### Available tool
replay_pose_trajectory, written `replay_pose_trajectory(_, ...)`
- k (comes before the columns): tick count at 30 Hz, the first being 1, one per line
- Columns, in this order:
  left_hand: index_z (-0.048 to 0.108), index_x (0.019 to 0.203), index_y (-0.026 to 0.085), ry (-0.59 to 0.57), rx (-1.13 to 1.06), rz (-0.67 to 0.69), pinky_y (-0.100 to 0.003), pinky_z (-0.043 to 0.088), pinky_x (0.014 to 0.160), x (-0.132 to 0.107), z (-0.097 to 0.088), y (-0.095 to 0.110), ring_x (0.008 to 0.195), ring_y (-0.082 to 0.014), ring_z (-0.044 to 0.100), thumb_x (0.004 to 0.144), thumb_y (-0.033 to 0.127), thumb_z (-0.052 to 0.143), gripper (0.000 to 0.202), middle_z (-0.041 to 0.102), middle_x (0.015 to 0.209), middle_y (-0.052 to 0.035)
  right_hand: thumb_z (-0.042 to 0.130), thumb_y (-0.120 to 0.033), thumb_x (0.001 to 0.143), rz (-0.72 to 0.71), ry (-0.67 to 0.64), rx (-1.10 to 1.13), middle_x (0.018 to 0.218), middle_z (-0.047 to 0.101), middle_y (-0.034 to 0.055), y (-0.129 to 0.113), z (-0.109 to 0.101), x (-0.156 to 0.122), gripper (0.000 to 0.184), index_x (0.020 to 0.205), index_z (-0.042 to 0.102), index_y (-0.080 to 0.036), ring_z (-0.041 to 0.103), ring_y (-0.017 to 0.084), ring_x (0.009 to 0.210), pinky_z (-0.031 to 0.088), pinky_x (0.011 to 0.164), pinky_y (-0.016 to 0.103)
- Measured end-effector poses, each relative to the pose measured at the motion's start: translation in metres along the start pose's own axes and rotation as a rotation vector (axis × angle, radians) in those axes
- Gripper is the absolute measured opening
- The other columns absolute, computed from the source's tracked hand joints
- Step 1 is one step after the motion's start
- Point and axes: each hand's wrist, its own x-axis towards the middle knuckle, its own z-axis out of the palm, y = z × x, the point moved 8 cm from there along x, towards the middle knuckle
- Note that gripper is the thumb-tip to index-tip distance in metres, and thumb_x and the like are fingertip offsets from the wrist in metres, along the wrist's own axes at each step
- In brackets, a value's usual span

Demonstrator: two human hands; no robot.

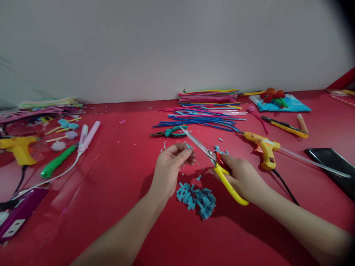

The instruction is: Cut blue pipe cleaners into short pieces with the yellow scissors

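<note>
Between thumb and forefinger, my left hand [173,160] pinches a small light-blue piece [188,146], probably cut from a pipe cleaner. My right hand [240,175] is closed around a pair of scissors [231,186] with yellow and red handles. Their blades point up and left, close to the left fingertips but apart from the piece. Below the hands, a pile of short blue pieces [198,199] lies on the red table [111,221]. A few more blue bits [217,148] are scattered behind the scissors. Pliers [170,132] with teal handles lie just beyond my left hand.
Bundles of coloured pipe cleaners [209,98] lie along the wall. At right are a yellow glue gun [262,146], a cutter knife [288,127] and a black phone [332,166]. Another glue gun [20,147], a green-handled tool [59,160] and a purple power strip [23,212] occupy the left.
</note>
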Motion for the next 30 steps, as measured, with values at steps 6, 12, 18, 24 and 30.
replay_pose_trajectory(6,0.06,0.075,0.013,-0.322,0.019,-0.308,-0.024,0.043,0.059,-0.014,0.032,-0.034,0.058,-0.0109,0.056,0.072,0.023,0.054,0.012,0.061,0.068,-0.0042,0.048,-0.043,0.072,0.242,-0.078,0.763,0.044,0.037,-0.0088,0.001,0.009,-0.001,0.028,0.082,0.05,-0.017,0.033,0.005,0.034,0.027,0.035,0.018)
replay_pose_trajectory(12,0.061,0.077,0.012,-0.407,0.079,-0.443,-0.023,0.042,0.055,-0.024,0.04,-0.046,0.056,-0.0112,0.057,0.07,0.025,0.057,0.015,0.06,0.066,-0.0045,0.05,-0.038,0.071,0.257,-0.138,0.834,0.04,0.038,-0.0099,0.002,0.015,-0.004,0.022,0.079,0.048,-0.017,0.033,0.004,0.029,0.026,0.03,0.016)
replay_pose_trajectory(18,0.059,0.072,0.013,-0.27,0.226,-0.256,-0.022,0.041,0.054,-0.016,0.033,-0.038,0.054,-0.0093,0.053,0.062,0.024,0.064,0.016,0.056,0.06,0.0001,0.051,-0.026,0.068,0.209,-0.055,0.742,0.047,0.035,-0.0096,0.001,0.01,-0.002,0.013,0.066,0.042,-0.018,0.032,0.003,0.035,0.027,0.035,0.016)
replay_pose_trajectory(24,0.06,0.072,0.014,-0.19,0.416,-0.113,-0.024,0.043,0.058,-0.018,0.031,-0.03,0.061,-0.0127,0.054,0.062,0.021,0.062,0.012,0.059,0.067,-0.0025,0.048,-0.024,0.069,0.202,-0.031,0.662,0.046,0.031,-0.0093,-0.006,0.012,-0.002,0.013,0.063,0.037,-0.019,0.03,0.004,0.039,0.024,0.039,0.018)
replay_pose_trajectory(30,0.058,0.072,0.015,-0.104,0.338,-0.082,-0.023,0.044,0.056,-0.014,0.023,-0.023,0.054,-0.0105,0.053,0.067,0.022,0.057,0.009,0.057,0.06,0.0002,0.048,-0.041,0.072,0.113,-0.019,0.482,0.052,0.036,-0.0064,-0.006,0.004,0.0,0.025,0.066,0.039,-0.019,0.034,0.007,0.046,0.025,0.043,0.02)
